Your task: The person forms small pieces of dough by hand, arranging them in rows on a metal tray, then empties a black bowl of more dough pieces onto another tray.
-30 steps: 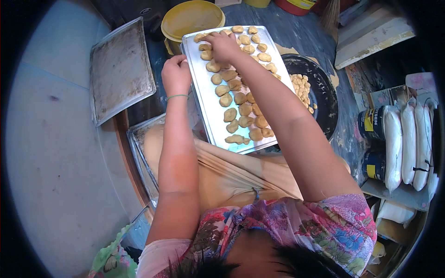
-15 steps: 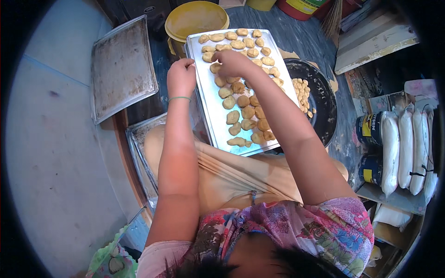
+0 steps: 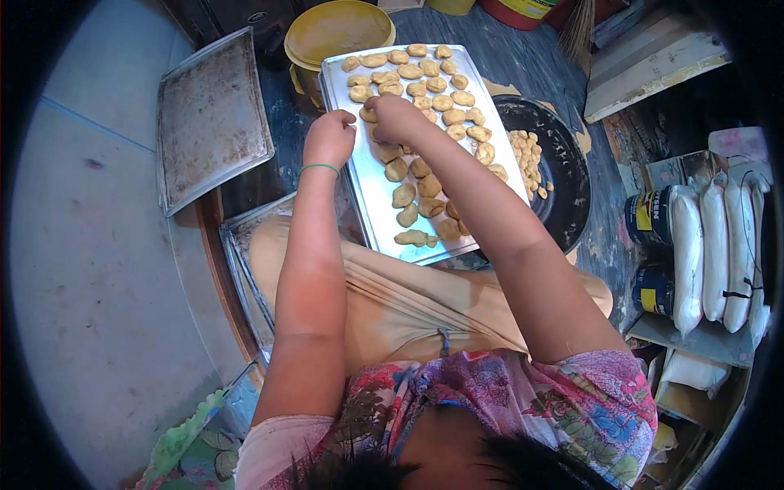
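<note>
A silver baking tray (image 3: 371, 214) lies tilted in front of me, its near edge by my legs. Rows of flattened tan dough pieces (image 3: 429, 187) cover much of it. My right hand (image 3: 398, 122) reaches over the left part of the tray, fingers bent down and closed at a dough piece (image 3: 367, 114); the palm hides some pieces beneath. Over the tray's left rim, my left hand (image 3: 330, 139) is closed with thumb and fingers curled together, and whatever it may hold is hidden. A green band circles the left wrist.
Right of the tray, a round black basin (image 3: 563, 184) holds small dough lumps (image 3: 527, 159). A yellow bucket (image 3: 339, 33) stands behind. A stained tray (image 3: 216, 122) leans at left. White packed bags (image 3: 715, 249) and dark cans (image 3: 651, 214) are at right.
My right hand has shifted slightly nearer, to another dough piece along the left column. My left hand has moved right and nearer along the tray's rim. The view has shifted slightly.
</note>
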Tool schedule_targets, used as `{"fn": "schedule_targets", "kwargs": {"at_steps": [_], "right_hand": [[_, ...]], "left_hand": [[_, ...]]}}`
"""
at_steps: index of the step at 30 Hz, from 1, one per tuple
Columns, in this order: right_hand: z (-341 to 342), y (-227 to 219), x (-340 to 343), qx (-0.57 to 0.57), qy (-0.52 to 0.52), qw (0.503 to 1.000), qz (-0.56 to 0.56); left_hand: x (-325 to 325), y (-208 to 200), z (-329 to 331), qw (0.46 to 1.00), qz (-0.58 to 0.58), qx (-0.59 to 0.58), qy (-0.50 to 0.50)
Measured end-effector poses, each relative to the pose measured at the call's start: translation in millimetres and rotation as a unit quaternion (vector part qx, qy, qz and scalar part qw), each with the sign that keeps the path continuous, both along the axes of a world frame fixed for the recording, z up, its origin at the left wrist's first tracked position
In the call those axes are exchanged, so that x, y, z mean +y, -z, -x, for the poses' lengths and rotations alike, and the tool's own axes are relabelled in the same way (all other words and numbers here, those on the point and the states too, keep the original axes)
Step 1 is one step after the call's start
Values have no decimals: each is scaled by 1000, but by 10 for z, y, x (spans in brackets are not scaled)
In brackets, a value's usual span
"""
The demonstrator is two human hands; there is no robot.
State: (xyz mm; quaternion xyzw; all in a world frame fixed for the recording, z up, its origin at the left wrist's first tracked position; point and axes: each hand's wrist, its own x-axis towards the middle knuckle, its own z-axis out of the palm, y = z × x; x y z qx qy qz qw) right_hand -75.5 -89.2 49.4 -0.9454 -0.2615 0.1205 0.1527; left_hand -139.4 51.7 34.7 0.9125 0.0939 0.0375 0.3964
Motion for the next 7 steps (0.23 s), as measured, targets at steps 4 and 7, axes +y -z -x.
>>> {"fn": "schedule_targets", "kwargs": {"at_steps": [4, 7], "right_hand": [[65, -31, 71, 21, -19, 999, -41], [91, -9, 39, 5, 28, 997, -69]], "left_hand": [[56, 13, 30, 1000, 2, 9, -3], [67, -2, 57, 1000, 6, -1, 7]]}}
